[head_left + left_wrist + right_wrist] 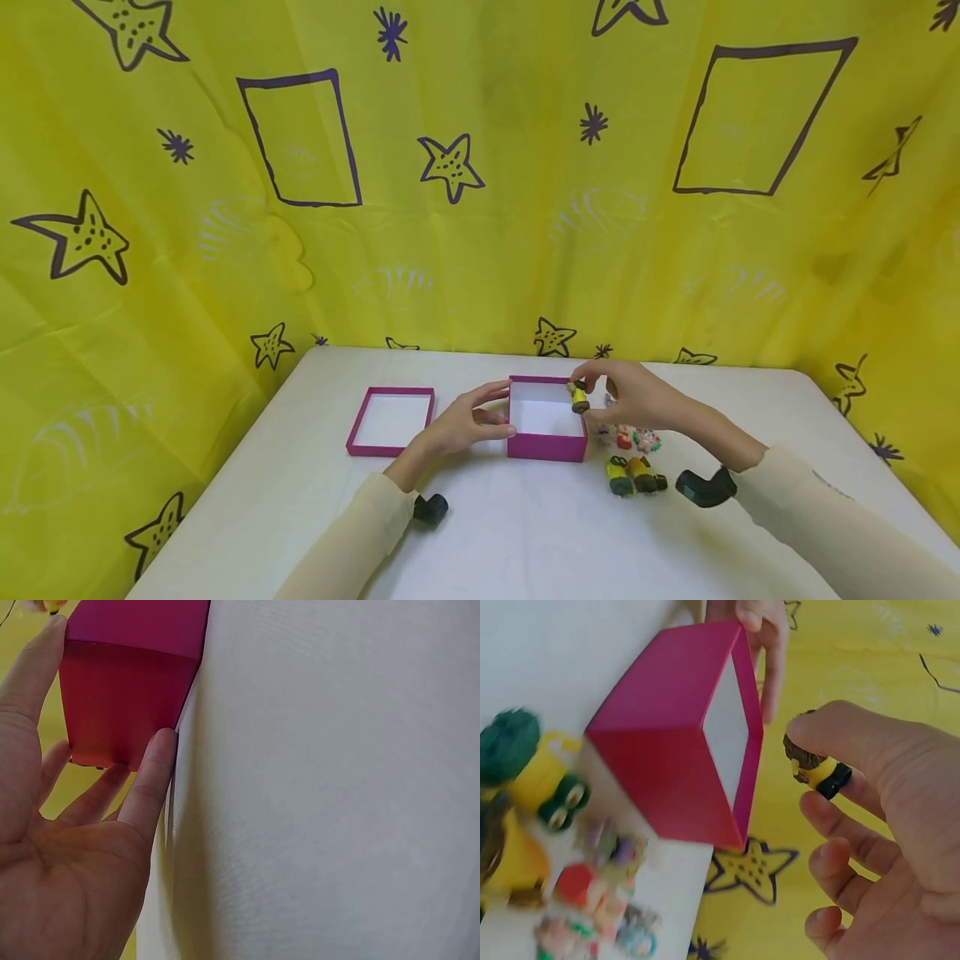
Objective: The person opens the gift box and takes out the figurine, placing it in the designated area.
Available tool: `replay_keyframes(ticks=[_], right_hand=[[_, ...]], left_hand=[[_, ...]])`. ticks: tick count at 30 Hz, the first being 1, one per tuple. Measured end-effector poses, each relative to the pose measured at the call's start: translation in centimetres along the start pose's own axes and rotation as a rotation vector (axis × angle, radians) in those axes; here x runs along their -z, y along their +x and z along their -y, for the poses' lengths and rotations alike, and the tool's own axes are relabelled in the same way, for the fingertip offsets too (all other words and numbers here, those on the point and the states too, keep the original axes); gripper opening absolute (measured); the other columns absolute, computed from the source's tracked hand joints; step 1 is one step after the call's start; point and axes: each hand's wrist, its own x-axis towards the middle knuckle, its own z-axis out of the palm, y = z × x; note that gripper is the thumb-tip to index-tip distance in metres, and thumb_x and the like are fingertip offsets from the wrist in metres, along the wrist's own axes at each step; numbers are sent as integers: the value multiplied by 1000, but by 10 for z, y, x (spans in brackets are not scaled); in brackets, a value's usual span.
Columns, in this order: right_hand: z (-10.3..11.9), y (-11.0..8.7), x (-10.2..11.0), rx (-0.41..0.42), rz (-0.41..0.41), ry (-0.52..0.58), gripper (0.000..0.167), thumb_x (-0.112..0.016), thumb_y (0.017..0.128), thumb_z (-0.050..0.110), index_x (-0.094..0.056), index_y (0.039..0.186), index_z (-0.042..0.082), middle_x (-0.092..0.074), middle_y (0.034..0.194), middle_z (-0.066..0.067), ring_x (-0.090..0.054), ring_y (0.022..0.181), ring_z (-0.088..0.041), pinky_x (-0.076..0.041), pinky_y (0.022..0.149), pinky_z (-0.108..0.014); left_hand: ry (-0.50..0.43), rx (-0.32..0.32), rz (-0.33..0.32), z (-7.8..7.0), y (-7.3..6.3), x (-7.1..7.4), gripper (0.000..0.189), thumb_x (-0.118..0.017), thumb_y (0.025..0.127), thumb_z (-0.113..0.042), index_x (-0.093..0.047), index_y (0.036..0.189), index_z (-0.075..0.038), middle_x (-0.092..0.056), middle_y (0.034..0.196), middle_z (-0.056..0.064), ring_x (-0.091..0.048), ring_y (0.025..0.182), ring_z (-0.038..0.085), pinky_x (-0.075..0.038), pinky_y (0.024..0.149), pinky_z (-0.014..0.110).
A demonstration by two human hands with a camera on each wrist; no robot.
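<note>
A magenta box [547,447] with a white inside stands uncovered on the table. My left hand [459,423] touches its left side, thumb and fingertips spread along it; in the left wrist view the fingers [147,784] look nearly straight against the box wall. Over the box's right rim, my right hand [637,395] holds a small yellow toy figurine [579,399]. The right wrist view shows that figurine's dark brown top and dark base, pinched between thumb and fingers. Several more yellow figurines [619,477] lie by the box's near right corner.
Left of the box lies its matching lid [390,421], white inside facing up. Several small colourful figures [643,440] sit on the white table [480,542] right of the box. A yellow patterned curtain [495,267] hangs behind and at the sides.
</note>
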Motion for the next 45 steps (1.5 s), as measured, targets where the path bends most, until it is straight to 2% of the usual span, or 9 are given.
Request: replay_keyframes(ticks=[9,19,29,34,41,45], right_hand=[[-22,-49,21,-19,-41,-24,46,-86,85,21,-66,126,15,-64,103,2,-48,78,-13,-43,58,-25],[-49,-88,18,-26,-73,-36,46,-86,82,14,-66,124,14,-63,100,0,-49,71,-16,-39,57,-25],[-75,-107,-4,-3,-73,23,46,-84,83,10,-65,125,9,-60,100,3,-41,63,-1,-36,51,-24],[-82,-113,-13,-37,-45,61,48,-83,83,10,-64,126,8,-60,101,1,-40,61,-1,-37,50,-23],[-85,-120,-21,-37,4,115,47,-82,83,8,-63,127,10,-60,102,2,-42,61,-2,-38,51,-24],[-86,-119,-23,-73,31,151,48,-82,85,11,-62,129,10,-60,103,0,-42,61,-4,-37,51,-24]], left_hand=[[-1,3,-7,-2,-2,1,77,-79,93,-21,-40,159,-26,-43,160,4,-66,118,25,-55,99,43],[5,13,-17,-1,-3,5,77,-79,93,-22,-40,159,-27,-44,160,5,-66,118,25,-54,101,44],[17,-4,-17,-2,-2,4,78,-79,93,-21,-39,159,-26,-43,160,6,-66,117,25,-54,100,42],[16,1,-15,-2,-1,3,78,-79,93,-21,-39,159,-26,-44,160,5,-66,118,25,-53,101,42],[11,6,-10,-3,-2,3,79,-80,92,-22,-39,160,-26,-43,160,4,-66,118,22,-52,103,42],[9,-2,-6,-4,-1,5,80,-80,92,-22,-37,160,-23,-42,161,6,-66,118,21,-52,103,42]])
